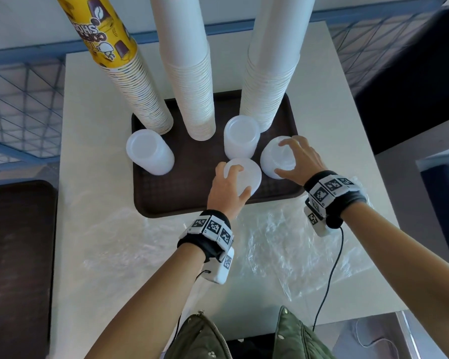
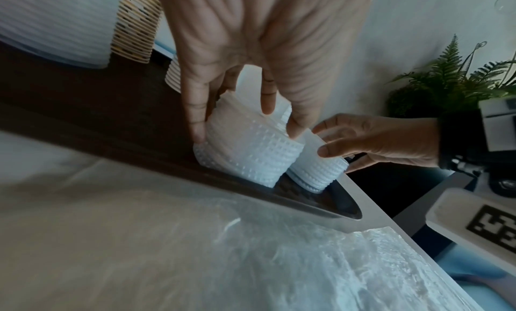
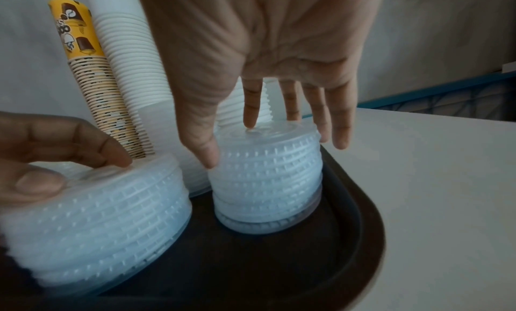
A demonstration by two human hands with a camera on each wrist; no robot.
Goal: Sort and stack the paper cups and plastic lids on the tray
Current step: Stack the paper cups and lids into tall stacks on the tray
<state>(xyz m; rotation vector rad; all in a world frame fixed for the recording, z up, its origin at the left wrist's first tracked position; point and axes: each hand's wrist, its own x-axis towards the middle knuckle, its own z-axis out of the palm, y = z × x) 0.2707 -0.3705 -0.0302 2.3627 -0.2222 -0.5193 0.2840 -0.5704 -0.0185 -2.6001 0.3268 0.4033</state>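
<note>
A brown tray [image 1: 182, 198] holds a yellow printed cup stack [image 1: 130, 81] and two tall white cup stacks [image 1: 192, 86] [image 1: 267, 81]. Two translucent lid stacks stand free on it, one at the left [image 1: 149, 151] and one in the middle [image 1: 241, 137]. My left hand [image 1: 237, 181] grips a third lid stack [image 1: 252, 174] from above near the tray's front edge, fingers curled round it [image 2: 245, 157]. My right hand [image 1: 285, 159] straddles a fourth lid stack [image 1: 270, 156] at the tray's right corner, thumb on its side, fingers over the top [image 3: 265, 183]. The two held stacks stand close together.
Crumpled clear plastic wrap [image 1: 270, 242] lies on the white table between me and the tray. A second dark tray [image 1: 16, 242] sits at the left beyond the table's edge. A cable [image 1: 329, 281] hangs from my right wrist. A fern [image 2: 446, 79] stands off to the right.
</note>
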